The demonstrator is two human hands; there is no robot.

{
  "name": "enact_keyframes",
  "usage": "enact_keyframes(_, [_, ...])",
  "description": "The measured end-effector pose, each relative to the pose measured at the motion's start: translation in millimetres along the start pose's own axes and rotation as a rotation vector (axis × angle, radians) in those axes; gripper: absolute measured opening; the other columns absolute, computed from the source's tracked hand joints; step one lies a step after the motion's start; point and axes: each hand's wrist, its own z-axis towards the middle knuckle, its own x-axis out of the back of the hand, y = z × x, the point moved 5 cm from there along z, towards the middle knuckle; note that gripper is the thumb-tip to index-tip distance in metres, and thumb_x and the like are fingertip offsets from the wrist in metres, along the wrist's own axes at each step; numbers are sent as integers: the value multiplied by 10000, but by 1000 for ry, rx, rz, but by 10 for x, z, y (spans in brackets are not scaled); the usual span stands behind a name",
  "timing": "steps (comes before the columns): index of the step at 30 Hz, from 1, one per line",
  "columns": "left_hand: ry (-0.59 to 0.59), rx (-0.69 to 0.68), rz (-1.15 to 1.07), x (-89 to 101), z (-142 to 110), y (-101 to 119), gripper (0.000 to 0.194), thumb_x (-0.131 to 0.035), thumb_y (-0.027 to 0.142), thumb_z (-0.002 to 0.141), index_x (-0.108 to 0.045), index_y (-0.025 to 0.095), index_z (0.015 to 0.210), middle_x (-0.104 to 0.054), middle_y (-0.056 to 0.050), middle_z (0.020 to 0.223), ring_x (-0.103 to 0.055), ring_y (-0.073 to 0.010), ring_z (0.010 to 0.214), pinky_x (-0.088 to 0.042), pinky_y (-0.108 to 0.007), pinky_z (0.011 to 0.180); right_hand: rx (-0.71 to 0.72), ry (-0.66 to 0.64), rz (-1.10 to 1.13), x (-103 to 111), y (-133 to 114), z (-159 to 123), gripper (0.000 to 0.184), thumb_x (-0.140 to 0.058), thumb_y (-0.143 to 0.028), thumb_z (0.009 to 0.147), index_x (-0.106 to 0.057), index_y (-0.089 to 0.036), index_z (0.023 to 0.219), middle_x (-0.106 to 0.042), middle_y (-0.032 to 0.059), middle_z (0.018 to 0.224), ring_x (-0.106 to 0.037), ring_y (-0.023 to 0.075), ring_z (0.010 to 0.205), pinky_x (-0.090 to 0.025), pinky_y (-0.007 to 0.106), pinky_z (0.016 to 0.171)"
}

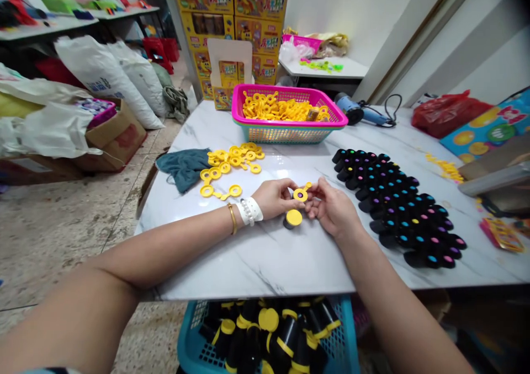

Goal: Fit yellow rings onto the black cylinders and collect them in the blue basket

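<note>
My left hand (276,197) and my right hand (331,207) meet at the middle of the white marble table (265,252). Together they pinch a small black tube fitted with a yellow ring-and-cap piece (296,206); its round yellow lid hangs just below my fingers. A loose heap of yellow ring pieces (229,167) lies to the left of my hands. Rows of black tubes with coloured tips (397,206) lie to the right.
A pink basket (290,123) full of yellow rings stands at the back of the table. A blue basket (343,352) under the front edge holds capped black tubes. A teal cloth (184,167), a blue heat gun (356,112) and a red bag (447,112) also rest here.
</note>
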Motion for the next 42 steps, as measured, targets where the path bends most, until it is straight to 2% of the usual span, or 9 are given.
enact_keyframes(7, [-51, -137, 106, -37, 17, 90, 239, -637, 352, 810, -734, 190, 956, -597, 32, 635, -490, -93, 579, -358, -199, 565, -119, -186, -182, 23, -47, 9, 380, -813, -427, 656, -535, -179, 730, -572, -36, 482, -479, 66, 374, -359, 149, 351])
enact_keyframes(10, [-31, -137, 193, -51, 11, 139, 222, -600, 354, 841, -727, 174, 865, -591, 24, 599, -492, -102, 565, -338, -209, 555, 17, -108, -474, -21, -72, -42, 324, -660, -494, 799, -501, -211, 801, -575, -51, 458, -468, 91, 305, -338, 175, 309])
enact_keyframes(14, [-11, -149, 268, -71, -10, 205, 254, -564, 375, 877, -700, 161, 862, -601, 10, 602, -509, -116, 559, -334, -223, 562, 259, 68, -756, -75, -153, -125, 132, -582, -356, 866, -540, -233, 843, -576, -60, 477, -510, 116, 305, -378, 204, 314])
enact_keyframes(16, [-20, -162, 303, -82, -21, 220, 272, -548, 396, 888, -699, 170, 878, -607, 8, 613, -516, -121, 565, -338, -226, 570, 286, 76, -728, -73, -166, -132, 103, -581, -327, 862, -566, -229, 837, -591, -48, 506, -540, 118, 335, -417, 210, 343])
enact_keyframes(21, [-38, -164, 355, -92, -17, 203, 265, -551, 406, 882, -702, 188, 873, -612, 10, 621, -518, -125, 567, -335, -228, 567, 10, -111, -388, -49, -104, -65, 206, -664, -374, 799, -551, -203, 776, -673, 12, 630, -627, 132, 461, -531, 236, 445])
enact_keyframes(31, [-80, -127, 385, -95, 26, 174, 268, -591, 408, 862, -724, 180, 911, -672, -9, 662, -584, -144, 610, -369, -234, 587, 95, -131, -589, -92, -111, -102, 169, -591, -365, 866, -549, -201, 869, -612, -32, 608, -555, 98, 405, -443, 183, 334])
enact_keyframes(35, [-159, -72, 479, 130, 16, 150, 322, -647, 363, 824, -709, 176, 1079, -710, -15, 720, -622, -152, 651, -406, -236, 621, 44, -187, -468, -81, -80, -111, 324, -635, -460, 814, -624, -194, 999, -623, 14, 787, -647, 138, 579, -487, 196, 381])
enact_keyframes(38, [-57, -7, 650, 513, -145, 168, 402, -613, 411, 848, -678, 151, 1148, -728, -62, 847, -645, -182, 743, -446, -268, 695, 75, -197, -540, -90, -94, -124, 431, -561, -551, 844, -642, -207, 1090, -620, 32, 819, -609, 128, 555, -385, 187, 341])
enact_keyframes(42, [66, 27, 1001, 859, -532, 123, 365, -559, 419, 871, -684, 146, 1078, -668, -134, 1008, -620, -260, 928, -466, -344, 800, 411, -302, -872, -299, -216, -301, 606, -758, -502, 693, -601, -270, 1230, -610, 56, 1077, -602, 155, 736, -507, 279, 633])
